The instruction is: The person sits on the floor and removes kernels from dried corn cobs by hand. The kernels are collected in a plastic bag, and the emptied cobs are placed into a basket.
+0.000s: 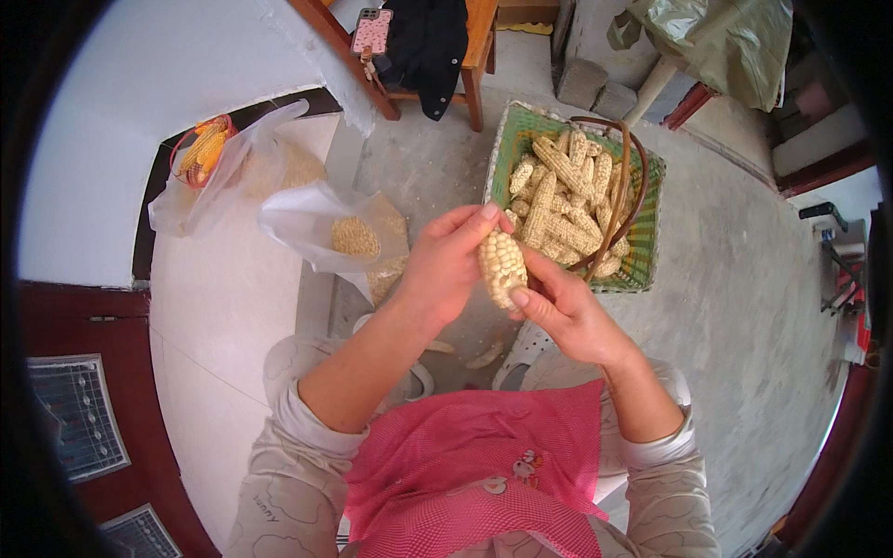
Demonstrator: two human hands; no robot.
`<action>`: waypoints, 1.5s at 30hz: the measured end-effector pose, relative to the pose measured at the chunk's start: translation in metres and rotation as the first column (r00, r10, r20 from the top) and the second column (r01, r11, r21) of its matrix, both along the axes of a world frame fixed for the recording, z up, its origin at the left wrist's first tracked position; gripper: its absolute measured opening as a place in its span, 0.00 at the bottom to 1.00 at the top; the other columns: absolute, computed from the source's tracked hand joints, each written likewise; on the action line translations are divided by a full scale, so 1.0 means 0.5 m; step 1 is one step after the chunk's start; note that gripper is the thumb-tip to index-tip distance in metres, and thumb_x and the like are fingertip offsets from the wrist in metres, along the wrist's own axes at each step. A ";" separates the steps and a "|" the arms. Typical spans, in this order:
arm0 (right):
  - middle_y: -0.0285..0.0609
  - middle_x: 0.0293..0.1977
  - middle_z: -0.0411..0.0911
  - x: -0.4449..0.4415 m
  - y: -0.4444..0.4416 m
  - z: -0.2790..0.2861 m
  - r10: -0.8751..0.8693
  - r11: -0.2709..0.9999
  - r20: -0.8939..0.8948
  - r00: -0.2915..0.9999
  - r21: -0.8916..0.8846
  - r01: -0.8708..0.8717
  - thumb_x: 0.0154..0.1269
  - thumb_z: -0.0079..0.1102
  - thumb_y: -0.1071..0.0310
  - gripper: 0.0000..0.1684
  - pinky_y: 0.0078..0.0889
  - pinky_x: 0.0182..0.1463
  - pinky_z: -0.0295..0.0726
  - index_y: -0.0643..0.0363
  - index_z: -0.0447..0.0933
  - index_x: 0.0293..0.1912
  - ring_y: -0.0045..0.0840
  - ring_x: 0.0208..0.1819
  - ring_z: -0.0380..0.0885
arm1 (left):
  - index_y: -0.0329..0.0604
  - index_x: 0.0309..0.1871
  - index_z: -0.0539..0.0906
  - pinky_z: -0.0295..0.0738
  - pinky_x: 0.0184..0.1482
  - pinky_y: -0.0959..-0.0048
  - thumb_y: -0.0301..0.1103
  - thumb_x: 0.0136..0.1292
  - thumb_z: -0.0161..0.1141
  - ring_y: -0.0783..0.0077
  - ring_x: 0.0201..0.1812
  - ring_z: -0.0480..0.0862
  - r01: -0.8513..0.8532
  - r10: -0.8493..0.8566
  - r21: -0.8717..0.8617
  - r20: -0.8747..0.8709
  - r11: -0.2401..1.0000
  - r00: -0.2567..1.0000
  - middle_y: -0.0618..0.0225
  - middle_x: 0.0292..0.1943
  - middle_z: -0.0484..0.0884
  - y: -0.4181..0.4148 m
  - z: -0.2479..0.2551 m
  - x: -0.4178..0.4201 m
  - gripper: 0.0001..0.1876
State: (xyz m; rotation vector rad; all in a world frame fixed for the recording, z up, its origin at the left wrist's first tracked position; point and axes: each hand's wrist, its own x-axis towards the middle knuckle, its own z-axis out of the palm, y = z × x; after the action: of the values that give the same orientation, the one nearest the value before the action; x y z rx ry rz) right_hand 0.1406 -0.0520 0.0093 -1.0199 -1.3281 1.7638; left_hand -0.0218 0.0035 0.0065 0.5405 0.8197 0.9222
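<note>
Between both hands, in front of me, is a dried ear of pale corn (502,265) with some kernels gone near its lower end. My left hand (453,261) grips its upper end. My right hand (572,314) holds the lower end, the thumb pressed on the kernels. Just beyond, a green woven basket (499,157) with brown handles holds many dried corn ears (558,164). Left of my hands stands an open translucent plastic bag (300,223) with loose corn kernels (355,236) in it.
Corn pieces (485,356) lie on the floor between my clogs (523,349). At the left, a red basket (202,152) holds yellow corn beside another plastic bag (237,171). A wooden stool (474,70) bears a black garment (425,52) and a phone (372,31).
</note>
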 end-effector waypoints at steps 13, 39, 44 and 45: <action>0.34 0.36 0.73 -0.002 0.002 -0.011 -0.070 0.998 -0.028 0.997 0.006 0.070 0.70 0.50 0.63 0.22 0.19 0.38 0.73 0.65 0.66 0.57 0.13 0.32 0.70 | 0.39 0.35 0.78 0.56 0.18 0.88 0.38 0.67 0.55 0.91 0.20 0.67 -0.008 0.009 0.039 -0.029 0.999 1.000 0.76 0.26 0.76 -0.007 -0.005 0.013 0.11; 0.32 0.37 0.76 -0.004 0.006 -0.015 -0.130 0.989 -0.131 0.983 -0.084 0.120 0.67 0.54 0.64 0.18 0.16 0.41 0.76 0.64 0.71 0.53 0.12 0.36 0.74 | 0.40 0.36 0.78 0.60 0.22 0.88 0.37 0.68 0.54 0.89 0.25 0.71 0.041 -0.028 0.127 -0.105 0.991 0.994 0.75 0.29 0.77 -0.014 0.005 0.014 0.10; 0.33 0.38 0.77 -0.001 0.006 -0.009 -0.140 0.982 -0.194 0.971 -0.154 0.111 0.66 0.55 0.66 0.17 0.18 0.42 0.75 0.65 0.72 0.51 0.13 0.37 0.75 | 0.40 0.36 0.78 0.59 0.23 0.88 0.37 0.68 0.54 0.90 0.25 0.70 0.045 -0.032 0.127 -0.104 0.991 0.994 0.76 0.29 0.76 -0.015 -0.006 0.016 0.10; 0.33 0.38 0.77 0.001 0.006 -0.008 -0.142 0.979 -0.197 0.970 -0.170 0.109 0.66 0.56 0.66 0.17 0.18 0.42 0.75 0.65 0.72 0.51 0.13 0.37 0.75 | 0.40 0.36 0.78 0.60 0.23 0.87 0.37 0.68 0.54 0.89 0.25 0.70 0.063 -0.046 0.143 -0.114 0.988 0.992 0.76 0.28 0.76 -0.015 -0.003 0.015 0.10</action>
State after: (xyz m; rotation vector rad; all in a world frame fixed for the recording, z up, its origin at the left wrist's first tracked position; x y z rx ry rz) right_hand 0.1409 -0.0490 0.0053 -0.9516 -0.9861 1.8447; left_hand -0.0141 -0.0041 0.0048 0.7437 0.8363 0.9127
